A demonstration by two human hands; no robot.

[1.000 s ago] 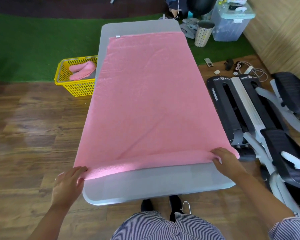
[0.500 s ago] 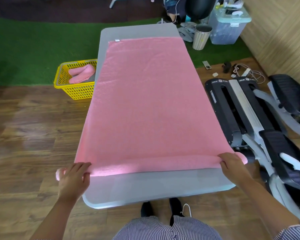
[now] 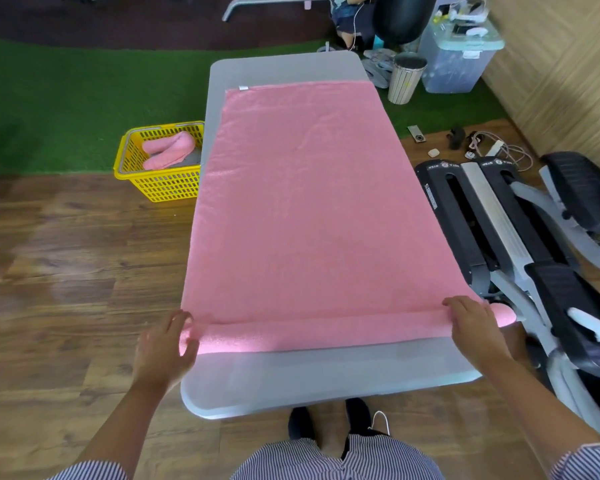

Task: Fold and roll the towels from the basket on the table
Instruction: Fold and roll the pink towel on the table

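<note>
Large pink terry towel spread flat along the grey rounded-corner table, long axis running straight away from the body, far edge with its small white tag near the table's far end. Near end already wound into a narrow roll lying crosswise, at right angles to that long axis, with a bare strip of table between roll and near table edge. Roll overhanging the table slightly at both ends, the right tip poking out past the hand.

Left hand at the roll's left end, blurred; fingers seem spread and laid against the roll, though whether curled round it cannot be told for certain. Right hand on the right end, fingers lying over the top of the roll, pressing rather than clamping. Hands well apart, one at each end, about equally near the roll, so neither favoured.

Judged next: push forward, away from the body, along the towel's length, both ends kept level lest the roll skew or cone. Nearly the whole length yet unrolled.

Off the table's left side, on the floor where green turf meets wood, yellow plastic mesh basket holding rolled pink towels. Right of the table, black-and-grey exercise machine.
</note>
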